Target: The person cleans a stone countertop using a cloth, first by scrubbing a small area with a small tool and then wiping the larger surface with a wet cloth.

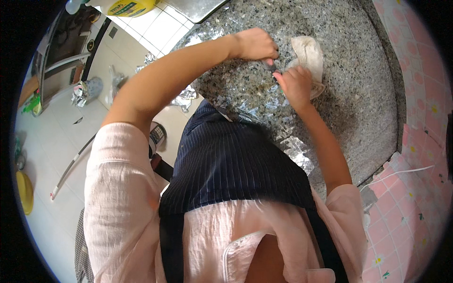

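My left hand [257, 44] is closed on one end of a small dark, narrow object [271, 67] above the speckled granite countertop [240, 83]; what the object is, I cannot tell. The fingers of my right hand [296, 83] hold its other end, the thumb pointing towards my left hand. A white cloth [309, 53] lies crumpled on the granite beside and partly behind my right fingers. It cannot be seen whether those fingers also grip the cloth. Shiny reflections or scraps, hard to tell apart, spread along the counter's near edge.
A metal tray [198, 9] and a yellow-labelled jug [131, 7] stand on white tiles at the upper left. Crumpled foil [185, 99] shows beyond the counter's left edge. A white cord [400, 172] crosses the pink patterned covering [396, 212] at right.
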Demonstrator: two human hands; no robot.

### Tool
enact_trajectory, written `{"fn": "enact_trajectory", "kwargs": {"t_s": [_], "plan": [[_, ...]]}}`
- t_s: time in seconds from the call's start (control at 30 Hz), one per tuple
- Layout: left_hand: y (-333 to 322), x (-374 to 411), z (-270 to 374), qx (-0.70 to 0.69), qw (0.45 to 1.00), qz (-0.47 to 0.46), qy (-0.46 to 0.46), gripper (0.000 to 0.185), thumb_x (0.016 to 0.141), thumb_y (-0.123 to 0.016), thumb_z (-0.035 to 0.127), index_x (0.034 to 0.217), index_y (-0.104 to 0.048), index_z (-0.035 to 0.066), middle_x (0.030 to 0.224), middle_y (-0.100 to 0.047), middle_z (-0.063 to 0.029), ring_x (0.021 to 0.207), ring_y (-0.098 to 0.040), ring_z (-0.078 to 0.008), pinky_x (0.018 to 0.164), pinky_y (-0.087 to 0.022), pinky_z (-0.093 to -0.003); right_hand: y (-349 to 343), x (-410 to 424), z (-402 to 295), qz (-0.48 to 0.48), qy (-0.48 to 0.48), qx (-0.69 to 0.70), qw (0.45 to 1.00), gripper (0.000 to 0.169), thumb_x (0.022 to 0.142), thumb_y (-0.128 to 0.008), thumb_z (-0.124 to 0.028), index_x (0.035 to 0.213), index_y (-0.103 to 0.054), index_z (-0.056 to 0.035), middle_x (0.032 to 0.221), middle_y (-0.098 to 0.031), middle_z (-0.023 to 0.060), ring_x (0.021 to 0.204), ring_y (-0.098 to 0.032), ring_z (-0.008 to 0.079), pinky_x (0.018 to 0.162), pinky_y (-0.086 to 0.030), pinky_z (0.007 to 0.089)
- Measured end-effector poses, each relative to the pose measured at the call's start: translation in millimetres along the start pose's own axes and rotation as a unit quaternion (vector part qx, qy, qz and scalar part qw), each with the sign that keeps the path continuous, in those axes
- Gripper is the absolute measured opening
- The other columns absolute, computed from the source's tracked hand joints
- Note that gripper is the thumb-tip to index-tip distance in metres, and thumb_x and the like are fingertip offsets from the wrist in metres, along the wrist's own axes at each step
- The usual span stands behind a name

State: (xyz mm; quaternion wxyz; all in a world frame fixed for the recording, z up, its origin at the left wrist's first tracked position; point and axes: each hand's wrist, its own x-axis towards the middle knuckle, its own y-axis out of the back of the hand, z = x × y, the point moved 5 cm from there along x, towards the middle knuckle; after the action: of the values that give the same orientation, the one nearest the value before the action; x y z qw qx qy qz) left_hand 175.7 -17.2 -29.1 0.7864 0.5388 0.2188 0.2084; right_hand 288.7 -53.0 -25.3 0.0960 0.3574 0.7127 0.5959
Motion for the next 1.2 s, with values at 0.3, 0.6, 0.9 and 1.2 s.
{"fn": "enact_trajectory", "kwargs": {"t_s": [0.3,0.6,0.9,1.2], "plan": [[-9.6,13.3,8.0,-0.009,0.993,-0.075,-0.096,0.026,0.074,-0.045,0.033,0.068,-0.052,0.008,0.064,-0.054,-0.0067,0.065,-0.053,-0.0257,0.054,-0.042,-0.0353,0.6,-17.2,-7.1,0.048,-0.085,-0.013,0.995,0.028,0.066,-0.060,-0.022,0.051,-0.042,-0.0065,0.053,-0.041,0.0050,0.057,-0.042,0.0228,0.053,-0.030,0.0353],[4.4,16.1,13.3,0.017,0.981,-0.175,-0.084,0.036,0.076,-0.040,0.040,0.072,-0.057,0.008,0.067,-0.056,-0.0096,0.067,-0.054,-0.0286,0.057,-0.042,-0.0375,-3.6,-18.8,-8.9,0.009,-0.133,-0.039,0.990,0.024,0.067,-0.057,-0.026,0.054,-0.052,-0.0066,0.057,-0.047,0.0043,0.062,-0.044,0.0214,0.058,-0.033,0.0345],[-10.7,12.0,16.1,0.041,0.971,-0.183,-0.150,0.032,0.074,-0.044,0.037,0.065,-0.054,0.008,0.061,-0.055,-0.0082,0.059,-0.054,-0.0266,0.050,-0.042,-0.0359,-7.5,-26.1,-23.5,0.035,-0.203,-0.034,0.978,0.025,0.069,-0.055,-0.027,0.054,-0.052,-0.0063,0.058,-0.048,0.0041,0.064,-0.045,0.0210,0.059,-0.033,0.0339],[-3.5,24.1,11.8,0.083,0.960,-0.217,-0.159,0.037,0.075,-0.041,0.041,0.065,-0.055,0.008,0.056,-0.054,-0.0081,0.055,-0.053,-0.0260,0.048,-0.042,-0.0349,-6.0,-23.7,-17.6,0.047,-0.239,-0.025,0.969,0.028,0.071,-0.054,-0.027,0.053,-0.052,-0.0053,0.055,-0.047,0.0058,0.061,-0.045,0.0219,0.059,-0.033,0.0336]]}}
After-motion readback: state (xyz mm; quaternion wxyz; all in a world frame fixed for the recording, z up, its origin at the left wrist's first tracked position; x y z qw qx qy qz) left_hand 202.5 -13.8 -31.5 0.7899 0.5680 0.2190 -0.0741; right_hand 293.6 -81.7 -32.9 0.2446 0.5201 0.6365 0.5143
